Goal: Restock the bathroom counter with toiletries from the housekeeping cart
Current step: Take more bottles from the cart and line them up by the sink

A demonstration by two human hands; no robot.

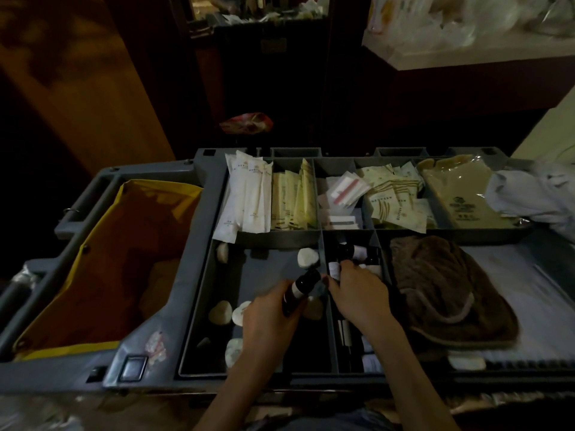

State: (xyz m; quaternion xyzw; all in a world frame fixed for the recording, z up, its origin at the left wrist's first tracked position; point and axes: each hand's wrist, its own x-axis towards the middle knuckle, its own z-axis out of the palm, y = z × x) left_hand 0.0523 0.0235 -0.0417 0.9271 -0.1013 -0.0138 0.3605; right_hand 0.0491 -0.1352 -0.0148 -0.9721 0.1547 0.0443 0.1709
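**Both hands in the cart's toiletry tray**

Head view: I see the grey moulded plastic cart top (205, 244), split by thin walls into box-like compartments. My left hand (270, 315) is wrapped round a dark, glossy, cylindrical bottle (303, 286) with a black cap, held tilted above the wide near-left compartment. Smooth, white, pebble-shaped soaps (308, 257) lie scattered on that compartment's floor.

My right hand (357, 293) reaches into the narrow middle compartment just beside it, fingers curled down among more small dark bottles (348, 251) with pale labels. The fingertips are hidden, so I cannot tell whether it grips one.

Along the far row stand long white paper sachets (249, 194), flat cream packets (295, 197) on edge, and printed beige packets (392, 197) piled loosely. A fuzzy brown cloth (445, 290) lies bunched to the right of the bottles. A yellow-rimmed bag (124, 250) hangs open at the cart's left end.
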